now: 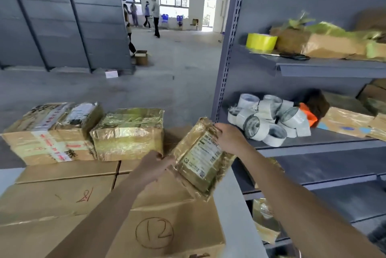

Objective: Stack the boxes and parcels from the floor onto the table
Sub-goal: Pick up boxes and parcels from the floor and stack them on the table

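A small tape-wrapped parcel (200,157) with a white shipping label is held tilted above the stack, near the table's right side. My left hand (154,165) grips its lower left corner and my right hand (228,137) grips its upper right edge. Below it lie flat cardboard boxes, one marked 12 in a circle (158,234) and one marked 12 in red (62,197). At the back of the stack sit a shiny taped box (129,134) and a box with red-printed tape (46,145).
A grey metal shelf unit (227,53) stands close on the right, holding white tape rolls (269,119), a yellow tape roll (261,41), scissors and wrapped parcels. The white table edge (236,205) shows beside the boxes. Several people stand far back on the concrete floor.
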